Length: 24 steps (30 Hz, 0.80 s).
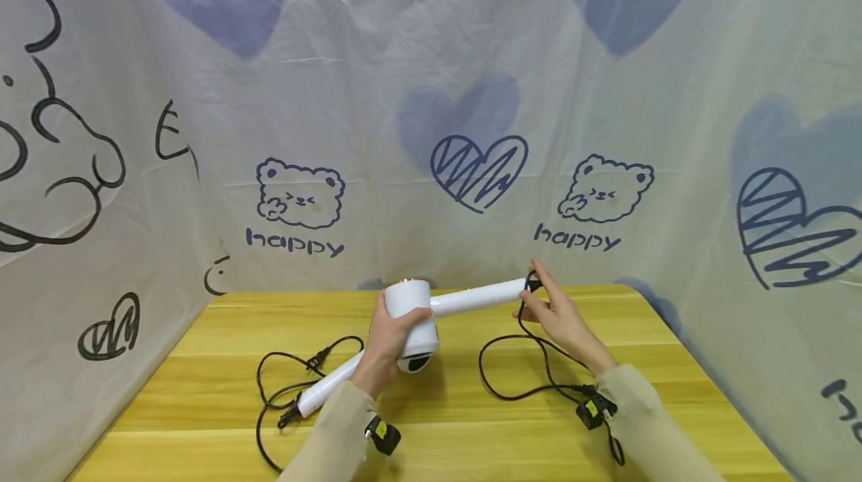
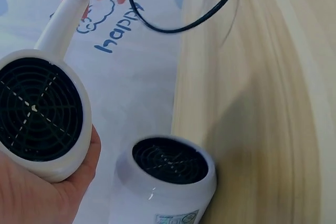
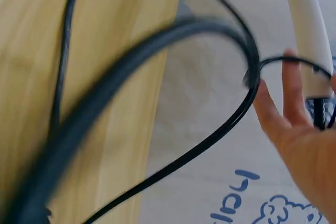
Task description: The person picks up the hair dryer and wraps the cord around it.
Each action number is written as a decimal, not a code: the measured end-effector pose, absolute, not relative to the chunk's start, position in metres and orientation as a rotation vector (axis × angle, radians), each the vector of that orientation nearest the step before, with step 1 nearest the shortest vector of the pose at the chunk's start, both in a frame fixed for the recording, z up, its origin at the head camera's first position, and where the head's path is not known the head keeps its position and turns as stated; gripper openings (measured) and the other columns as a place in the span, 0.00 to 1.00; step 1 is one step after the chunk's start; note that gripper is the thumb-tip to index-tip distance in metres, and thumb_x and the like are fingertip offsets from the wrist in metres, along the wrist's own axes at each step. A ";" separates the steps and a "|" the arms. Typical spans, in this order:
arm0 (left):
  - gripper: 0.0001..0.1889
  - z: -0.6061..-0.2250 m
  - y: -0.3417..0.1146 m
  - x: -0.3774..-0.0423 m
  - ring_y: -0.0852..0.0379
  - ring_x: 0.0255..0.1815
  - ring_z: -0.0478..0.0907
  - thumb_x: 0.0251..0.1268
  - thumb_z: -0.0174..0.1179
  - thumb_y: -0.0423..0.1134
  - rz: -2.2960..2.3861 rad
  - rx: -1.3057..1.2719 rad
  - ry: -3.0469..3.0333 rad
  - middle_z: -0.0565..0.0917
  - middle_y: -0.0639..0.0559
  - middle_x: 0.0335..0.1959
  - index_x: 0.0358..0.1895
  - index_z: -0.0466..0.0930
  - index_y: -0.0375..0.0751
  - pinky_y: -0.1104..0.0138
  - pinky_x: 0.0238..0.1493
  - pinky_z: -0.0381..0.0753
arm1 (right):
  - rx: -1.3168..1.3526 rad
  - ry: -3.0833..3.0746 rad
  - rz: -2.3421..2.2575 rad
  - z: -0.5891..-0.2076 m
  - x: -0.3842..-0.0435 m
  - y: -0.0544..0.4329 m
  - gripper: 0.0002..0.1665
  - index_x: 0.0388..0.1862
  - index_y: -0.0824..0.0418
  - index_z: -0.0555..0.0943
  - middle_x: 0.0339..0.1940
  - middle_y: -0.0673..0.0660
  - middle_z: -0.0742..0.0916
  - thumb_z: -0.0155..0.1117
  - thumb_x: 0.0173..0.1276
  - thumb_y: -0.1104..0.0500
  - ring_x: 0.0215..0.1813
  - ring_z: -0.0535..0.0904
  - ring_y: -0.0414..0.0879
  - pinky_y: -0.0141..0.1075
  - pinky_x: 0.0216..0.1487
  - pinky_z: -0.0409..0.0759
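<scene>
My left hand [image 1: 385,340] grips the barrel of a white hair dryer [image 1: 407,297], thumb across its side. The dryer's handle [image 1: 478,297] points right and slightly up; its dark round grille [image 2: 37,108] shows in the left wrist view. At the handle's end, my right hand [image 1: 555,317] holds the black cord [image 3: 210,145], which passes across its fingers [image 3: 291,85]. Some of those fingers extend rather straight. A second white hair dryer [image 2: 157,192] is under and beside my left hand, its handle [image 1: 330,386] angled down-left; my hand hides part of it.
The second dryer's black cord [image 1: 261,385] lies looped on the left of the wooden table [image 1: 202,370]. Another cord loop [image 1: 494,392] hangs or lies below my right hand. A patterned white cloth [image 1: 404,242] stands behind the table and along both sides.
</scene>
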<state>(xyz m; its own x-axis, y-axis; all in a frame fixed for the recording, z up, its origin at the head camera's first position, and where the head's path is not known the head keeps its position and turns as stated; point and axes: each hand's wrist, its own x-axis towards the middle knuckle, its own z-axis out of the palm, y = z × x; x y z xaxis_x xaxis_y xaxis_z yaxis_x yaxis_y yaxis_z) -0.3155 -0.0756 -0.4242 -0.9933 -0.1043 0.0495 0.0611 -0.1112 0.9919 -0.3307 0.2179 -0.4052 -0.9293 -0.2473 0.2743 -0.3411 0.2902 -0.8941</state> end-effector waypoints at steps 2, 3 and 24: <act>0.40 -0.423 -0.078 -0.317 0.47 0.43 0.78 0.53 0.69 0.39 -2.275 0.034 -2.008 0.71 0.38 0.57 0.69 0.58 0.44 0.59 0.38 0.84 | 0.644 -2.479 1.790 -0.401 -0.335 0.222 0.41 0.81 0.45 0.38 0.81 0.60 0.48 0.48 0.80 0.55 0.47 0.84 0.59 0.45 0.53 0.84; 0.40 -0.422 -0.079 -0.318 0.47 0.42 0.78 0.54 0.69 0.39 -2.276 0.021 -2.005 0.70 0.37 0.57 0.69 0.57 0.43 0.59 0.38 0.84 | 0.677 -2.494 1.820 -0.399 -0.337 0.223 0.42 0.81 0.45 0.38 0.81 0.61 0.48 0.48 0.80 0.54 0.46 0.84 0.59 0.47 0.52 0.84; 0.43 -0.403 -0.109 -0.330 0.46 0.45 0.77 0.52 0.68 0.36 -2.216 -0.105 -2.160 0.71 0.38 0.57 0.72 0.56 0.47 0.59 0.38 0.84 | 0.843 -2.990 1.469 -0.364 -0.374 0.230 0.34 0.71 0.54 0.69 0.38 0.60 0.87 0.65 0.69 0.48 0.25 0.72 0.44 0.30 0.25 0.73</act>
